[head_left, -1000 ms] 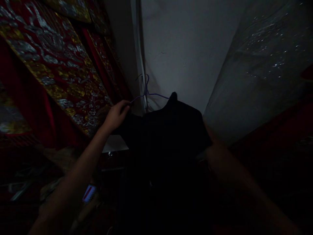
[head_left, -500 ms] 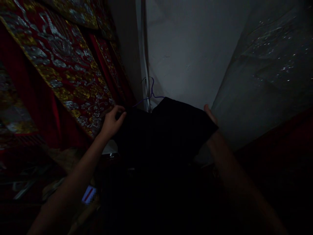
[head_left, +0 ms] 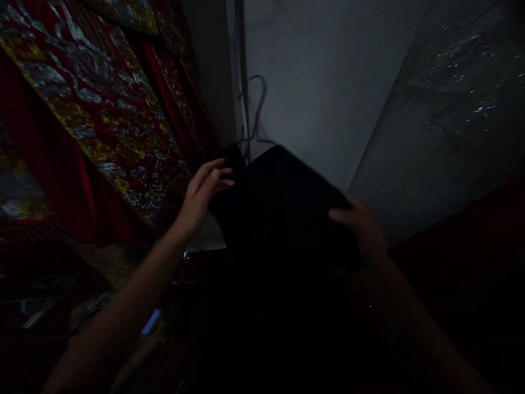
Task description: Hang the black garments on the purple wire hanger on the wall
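A black garment (head_left: pixel 279 213) hangs on a thin purple wire hanger (head_left: pixel 257 112) in front of me, in very dim light. My left hand (head_left: pixel 203 194) is at the garment's left shoulder, fingers stretched out and touching the cloth. My right hand (head_left: pixel 361 230) is at the garment's right shoulder, fingers curled on the dark cloth. The hanger's hook rises above the collar against the white wall. The lower part of the garment is lost in darkness.
Red cloth with gold and silver embroidery (head_left: pixel 94 104) hangs along the left. A white wall (head_left: pixel 320 82) with a vertical white pipe (head_left: pixel 240 71) stands behind. A grey glittering fabric (head_left: pixel 447 109) hangs on the right. A small blue-lit object (head_left: pixel 151 322) lies low left.
The hanger and garment have risen, so the hook stands higher against the wall. My left hand went from a pinch at the hanger's end to stretched fingers. My right hand came over the right shoulder.
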`<move>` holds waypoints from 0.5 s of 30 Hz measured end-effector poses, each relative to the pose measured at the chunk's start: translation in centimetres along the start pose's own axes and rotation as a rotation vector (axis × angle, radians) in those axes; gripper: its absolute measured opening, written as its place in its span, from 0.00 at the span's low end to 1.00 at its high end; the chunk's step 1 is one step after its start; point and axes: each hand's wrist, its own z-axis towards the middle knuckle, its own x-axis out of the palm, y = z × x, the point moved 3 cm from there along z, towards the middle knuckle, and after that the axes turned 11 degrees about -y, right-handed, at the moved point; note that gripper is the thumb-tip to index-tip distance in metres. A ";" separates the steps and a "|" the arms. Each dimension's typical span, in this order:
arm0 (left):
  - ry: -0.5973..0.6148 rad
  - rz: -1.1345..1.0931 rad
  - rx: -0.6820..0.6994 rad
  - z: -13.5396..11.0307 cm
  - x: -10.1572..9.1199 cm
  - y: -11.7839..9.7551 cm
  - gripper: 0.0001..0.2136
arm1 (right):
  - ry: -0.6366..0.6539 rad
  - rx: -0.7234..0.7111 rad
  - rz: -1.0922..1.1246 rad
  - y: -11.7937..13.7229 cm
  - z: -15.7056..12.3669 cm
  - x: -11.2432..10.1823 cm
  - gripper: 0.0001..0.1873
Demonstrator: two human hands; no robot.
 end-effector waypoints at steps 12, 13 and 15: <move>0.516 0.354 -0.215 -6.2 -1.5 -0.4 0.20 | 1.058 0.141 -0.109 1.9 -6.2 4.0 0.23; 0.455 0.393 -0.114 -4.5 -1.6 -0.3 0.20 | 1.038 0.163 -0.072 1.7 -6.5 4.0 0.23; 0.313 0.416 -0.006 -0.4 -1.7 0.1 0.18 | 1.055 0.217 0.053 1.5 -7.5 4.4 0.24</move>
